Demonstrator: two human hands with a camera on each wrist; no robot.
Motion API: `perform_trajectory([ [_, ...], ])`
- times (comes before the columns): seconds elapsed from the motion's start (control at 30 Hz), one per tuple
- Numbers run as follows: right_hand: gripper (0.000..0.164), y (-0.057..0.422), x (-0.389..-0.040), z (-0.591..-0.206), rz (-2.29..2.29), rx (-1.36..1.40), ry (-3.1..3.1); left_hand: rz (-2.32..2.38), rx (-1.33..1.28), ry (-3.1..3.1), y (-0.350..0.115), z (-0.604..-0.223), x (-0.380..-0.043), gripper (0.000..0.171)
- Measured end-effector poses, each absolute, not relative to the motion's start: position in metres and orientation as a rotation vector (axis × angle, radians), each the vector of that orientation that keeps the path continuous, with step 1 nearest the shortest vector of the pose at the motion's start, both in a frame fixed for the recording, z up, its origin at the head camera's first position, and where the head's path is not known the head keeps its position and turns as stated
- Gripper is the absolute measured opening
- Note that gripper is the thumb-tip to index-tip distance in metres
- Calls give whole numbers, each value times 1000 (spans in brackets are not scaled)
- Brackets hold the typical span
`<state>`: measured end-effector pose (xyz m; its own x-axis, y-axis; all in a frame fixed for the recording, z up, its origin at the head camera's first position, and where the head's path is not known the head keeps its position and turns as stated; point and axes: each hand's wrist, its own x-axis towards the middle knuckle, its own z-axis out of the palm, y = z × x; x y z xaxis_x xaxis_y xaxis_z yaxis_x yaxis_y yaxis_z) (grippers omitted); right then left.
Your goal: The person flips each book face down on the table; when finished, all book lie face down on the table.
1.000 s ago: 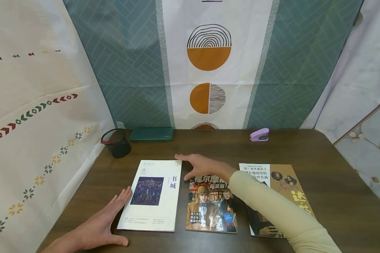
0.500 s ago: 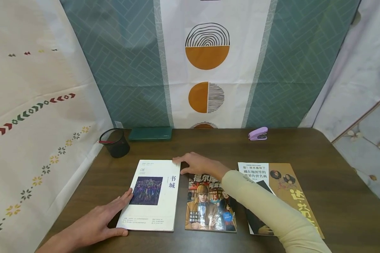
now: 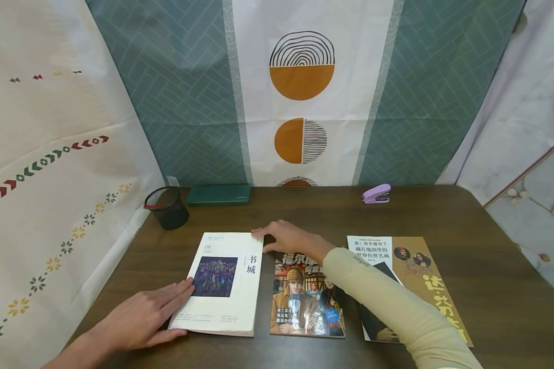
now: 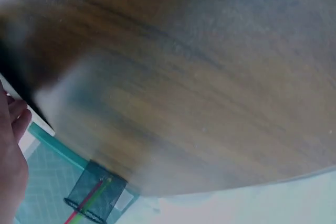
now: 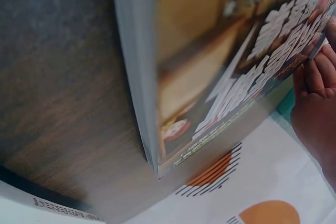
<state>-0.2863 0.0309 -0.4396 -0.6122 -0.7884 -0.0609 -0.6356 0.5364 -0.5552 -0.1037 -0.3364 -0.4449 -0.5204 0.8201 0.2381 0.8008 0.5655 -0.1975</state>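
A white paperback book (image 3: 212, 312) with a dark picture on its cover lies at left centre, its near left corner a little raised. My left hand (image 3: 145, 312) grips that corner, fingers along the left edge and thumb at the near edge. At the far right corner, my right hand (image 3: 288, 238) pinches the book between fingers and thumb. Under my right forearm lies a comic-style book (image 3: 295, 307), its upper right part hidden by the hand and sleeve. The left wrist view shows only part of my left hand (image 4: 13, 145) at the white edge.
Farther right lies a white and ochre book (image 3: 408, 256), partly covered by my sleeve. A black mesh pen cup (image 3: 173, 215) stands at the back left beside a dark green case (image 3: 219, 195). A lilac stapler (image 3: 376, 194) sits near the back edge of the brown table (image 3: 443, 215).
My right hand has moved left onto the white book's far right corner. My left hand has closed in on the near left corner, which has risen slightly.
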Motion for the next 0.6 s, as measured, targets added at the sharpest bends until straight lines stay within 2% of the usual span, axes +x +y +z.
perform_trajectory([
  [0.33, 61, 29, -286, -439, -660, -1168, 2521, -124, -1183, -2359, -337, -416, -114, 55],
  [0.6, 41, 29, -283, -442, -800, -1234, 2594, -209, -1068, -2337, -333, -395, -117, 56],
])
